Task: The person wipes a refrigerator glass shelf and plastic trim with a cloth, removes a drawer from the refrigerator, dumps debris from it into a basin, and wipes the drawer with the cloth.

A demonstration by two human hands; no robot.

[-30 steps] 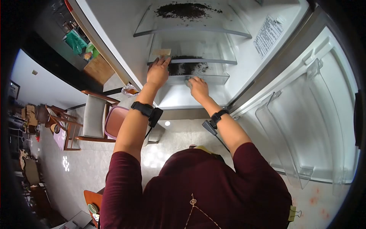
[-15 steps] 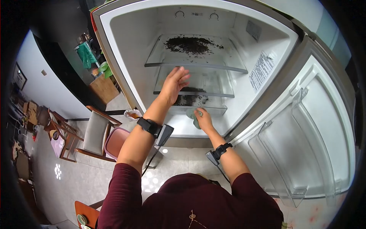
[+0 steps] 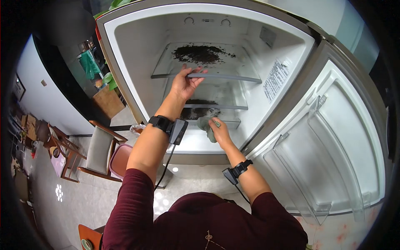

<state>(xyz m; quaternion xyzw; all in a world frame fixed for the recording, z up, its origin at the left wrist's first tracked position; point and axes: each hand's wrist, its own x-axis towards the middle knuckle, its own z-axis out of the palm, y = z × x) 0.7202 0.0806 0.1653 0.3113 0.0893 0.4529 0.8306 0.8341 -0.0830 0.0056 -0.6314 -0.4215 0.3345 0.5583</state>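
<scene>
My left hand [image 3: 186,84] is at the front edge of the upper glass shelf [image 3: 233,78] inside the open refrigerator, its fingers curled round the grey rim near the left end. Dark crumbly dirt [image 3: 200,54], like soil, lies spread over that shelf. Pinched in my right hand [image 3: 220,131] is a grey-green cloth [image 3: 206,125], bunched up and hanging in front of the bottom compartment. Behind the cloth, more dark dirt [image 3: 200,113] shows low in the refrigerator, below the rim of a second glass shelf [image 3: 229,107].
The refrigerator door [image 3: 350,137], with clear door bins [image 3: 298,179], stands wide to the right. To the left are a wooden chair [image 3: 100,152] with a light cushion and a pink bin-like object [image 3: 121,160]. A roll of tape [image 3: 86,244] lies at lower left.
My left hand has gone from hovering in front of the shelves to holding the upper shelf's rim. The cloth stays in my right hand. The view has shifted slightly.
</scene>
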